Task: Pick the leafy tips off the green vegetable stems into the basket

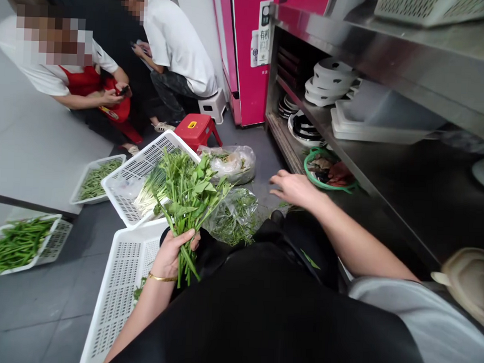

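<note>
My left hand [172, 251] is closed round the stems of a bunch of leafy greens [188, 193], held upright over my lap and the white perforated basket [119, 283] at my lower left. My right hand [294, 187] is stretched forward with fingers spread and nothing in it, hovering above the floor near a clear plastic bag of greens [235, 218]. A second white basket [141, 170] with greens and pale stalks lies tilted behind the bunch.
Two people sit at the back left looking at phones, by a red stool [196, 128]. Trays of green beans [94, 179] [19, 243] lie on the floor at left. A steel shelf unit [370, 154] with plates and a green basket [325, 171] runs along the right.
</note>
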### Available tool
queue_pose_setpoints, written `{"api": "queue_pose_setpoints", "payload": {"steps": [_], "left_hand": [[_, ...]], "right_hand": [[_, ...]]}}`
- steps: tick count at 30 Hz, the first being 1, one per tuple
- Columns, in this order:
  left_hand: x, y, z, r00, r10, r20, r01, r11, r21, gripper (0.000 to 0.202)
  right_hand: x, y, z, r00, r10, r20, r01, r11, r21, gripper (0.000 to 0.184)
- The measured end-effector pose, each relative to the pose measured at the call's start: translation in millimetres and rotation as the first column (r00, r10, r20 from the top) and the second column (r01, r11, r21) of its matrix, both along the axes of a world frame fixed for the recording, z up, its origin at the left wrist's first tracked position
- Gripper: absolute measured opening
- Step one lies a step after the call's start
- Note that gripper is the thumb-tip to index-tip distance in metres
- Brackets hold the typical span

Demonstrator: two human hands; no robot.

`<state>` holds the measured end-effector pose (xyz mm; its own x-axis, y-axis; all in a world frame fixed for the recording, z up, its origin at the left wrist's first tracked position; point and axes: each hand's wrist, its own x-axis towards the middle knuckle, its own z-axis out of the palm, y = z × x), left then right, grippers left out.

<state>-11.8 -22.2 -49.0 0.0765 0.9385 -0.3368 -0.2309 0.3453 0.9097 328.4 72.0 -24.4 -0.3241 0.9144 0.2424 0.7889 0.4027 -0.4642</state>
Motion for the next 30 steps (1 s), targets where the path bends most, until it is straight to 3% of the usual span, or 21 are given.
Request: {"api": "queue_pose_setpoints", "payload": {"steps": [3, 6, 10, 13, 15, 16, 18, 20, 21, 27, 30], "left_hand": [[3, 0, 3.7, 1.000, 0.021, 0.010, -0.021, 1.000, -0.015, 0.020], [3, -1, 5.2, 1.000, 0.003, 0.011, -0.003, 1.000, -0.007, 0.020], [-6, -5, 4.3, 0.998, -0.060, -0.006, 0.060, 0.997, 0.040, 0.018], [-15, -8, 2.8, 0.994, -0.107, 0.001, 0.106, 0.992, 0.075, 0.018], [-19, -8, 2.2, 0.991, -0.135, 0.015, 0.133, 0.986, 0.104, 0.019], [-21, -8, 2.2, 0.989, -0.145, 0.013, 0.143, 0.983, 0.114, 0.018], [-22, -8, 3.1, 0.988, -0.151, -0.005, 0.151, 0.981, 0.124, 0.018], [-20, -8, 5.2, 0.989, -0.145, -0.031, 0.147, 0.982, 0.117, 0.018], [-19, -8, 6.6, 0.990, -0.137, -0.039, 0.140, 0.984, 0.113, 0.018], [-14, -10, 12.6, 0.994, -0.105, -0.023, 0.107, 0.989, 0.105, 0.016], [-12, -11, 11.6, 0.994, -0.108, -0.027, 0.110, 0.989, 0.099, 0.015]], "right_hand": [[-49, -15, -3.1, 0.985, 0.152, 0.082, -0.164, 0.973, 0.165, 0.022], [-75, -18, 2.9, 0.968, 0.251, -0.021, -0.233, 0.923, 0.306, 0.025], [-71, -7, 16.9, 0.892, 0.269, -0.363, -0.123, 0.918, 0.378, 0.018], [-58, 4, 28.1, 0.772, 0.124, -0.623, 0.002, 0.980, 0.198, 0.020], [-55, 7, 32.2, 0.716, 0.030, -0.697, -0.065, 0.998, -0.024, 0.029], [-57, 7, 33.0, 0.709, 0.013, -0.705, -0.154, 0.979, -0.136, 0.033], [-62, 2, 32.9, 0.712, 0.042, -0.701, -0.363, 0.877, -0.316, 0.038], [-66, -4, 32.6, 0.719, 0.124, -0.684, -0.507, 0.767, -0.394, 0.041], [-66, -6, 32.9, 0.728, 0.173, -0.663, -0.537, 0.745, -0.395, 0.040], [-60, -11, 34.6, 0.787, 0.424, -0.448, -0.542, 0.821, -0.176, 0.022], [-64, -12, 32.0, 0.818, 0.323, -0.476, -0.388, 0.921, -0.043, 0.016]]}}
